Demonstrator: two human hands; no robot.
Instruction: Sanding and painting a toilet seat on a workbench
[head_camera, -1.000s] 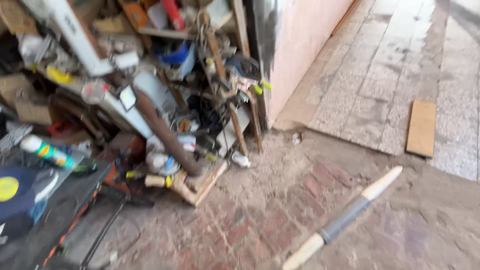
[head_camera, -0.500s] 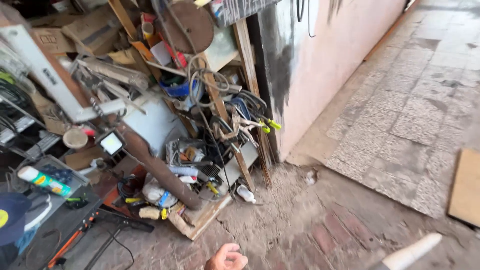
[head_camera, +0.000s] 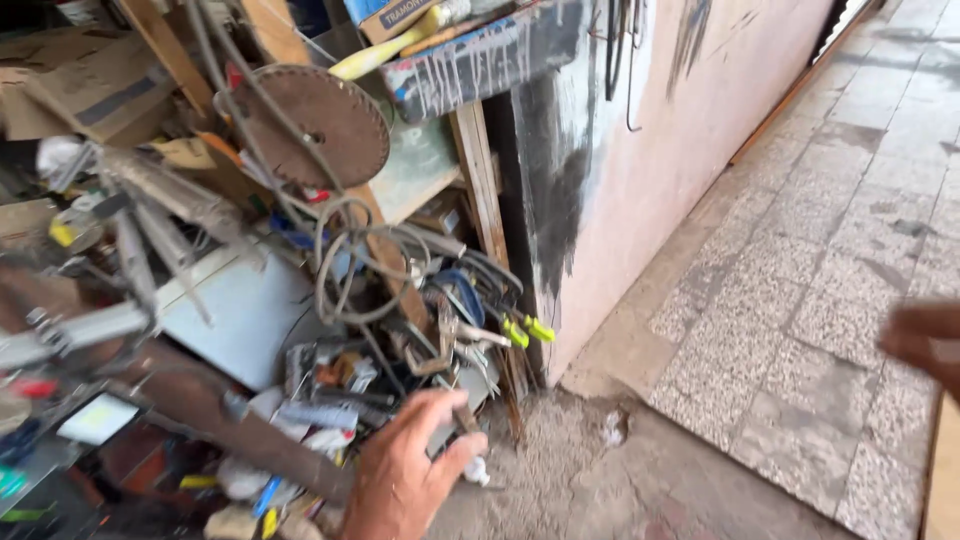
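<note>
My left hand (head_camera: 408, 472) reaches from the bottom edge into a heap of tools, back of the hand up, thumb apart from the fingers. A thin brown wooden stick (head_camera: 463, 417) runs between thumb and forefinger; I cannot tell whether the hand grips it. A small white object (head_camera: 478, 470) lies just right of the thumb. Clamps with yellow-green handles (head_camera: 527, 330) and looped grey cables (head_camera: 360, 270) sit just above the hand. My right hand (head_camera: 925, 345) shows only as a blurred patch at the right edge, over the tiled pavement.
A rusty circular saw blade (head_camera: 322, 125) hangs above the heap, with wooden battens (head_camera: 478, 180) and cardboard (head_camera: 80, 85) around it. A pink wall (head_camera: 660, 150) with black smears stands to the right. Beyond it are speckled paving tiles (head_camera: 800, 300).
The view has swung up and closer to the tool heap. My left hand has come up from the bottom edge into the pile, and my right hand has appeared at the right edge.
</note>
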